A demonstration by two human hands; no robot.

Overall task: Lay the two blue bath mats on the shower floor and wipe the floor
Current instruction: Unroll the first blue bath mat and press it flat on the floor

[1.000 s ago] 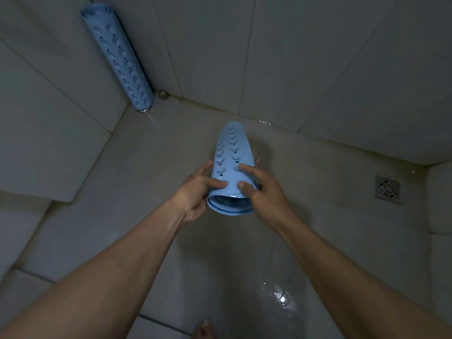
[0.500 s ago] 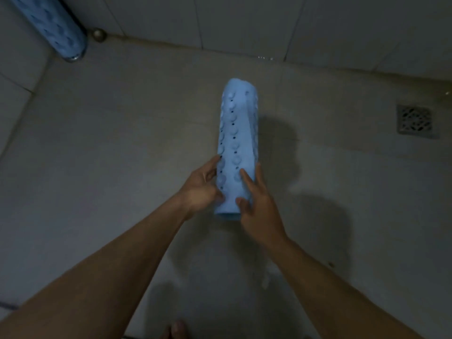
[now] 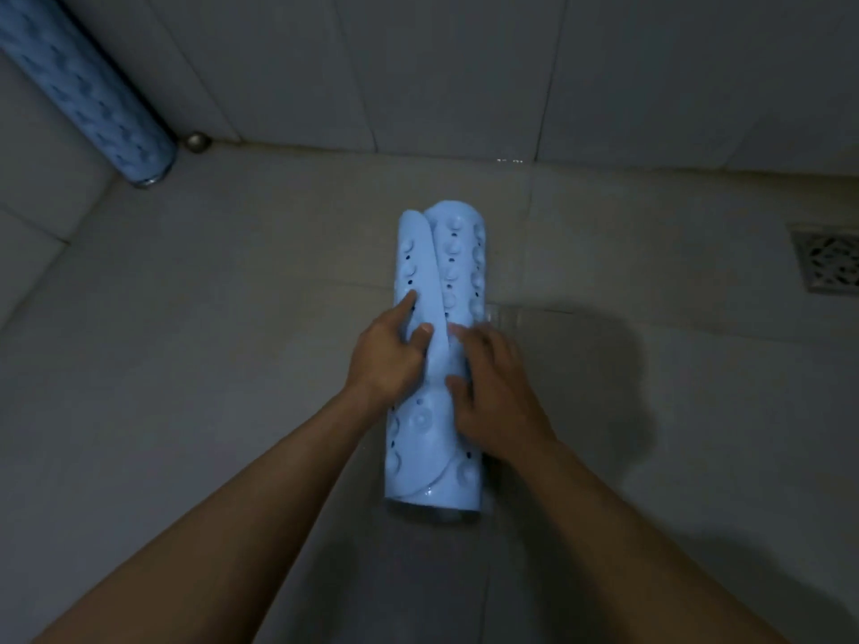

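Observation:
A rolled blue bath mat point(image 3: 441, 429) with suction cups lies lengthwise on the grey shower floor point(image 3: 232, 341), pointing away from me. Its outer flap has lifted along the left side of the roll. My left hand point(image 3: 388, 353) pinches that loose flap between thumb and fingers. My right hand point(image 3: 492, 388) presses on the roll beside it, fingers spread over the top. A second rolled blue mat point(image 3: 88, 90) leans upright in the far left corner against the tiled wall.
A square metal floor drain point(image 3: 827, 260) sits at the far right. A small round metal fitting point(image 3: 197, 141) is in the corner by the leaning roll. Tiled walls point(image 3: 465, 62) close the back and left sides. The floor looks wet near the roll.
The roll went from held up in both hands to lying on the floor. Its outer flap has come loose under my left hand. My view has dropped closer to the floor.

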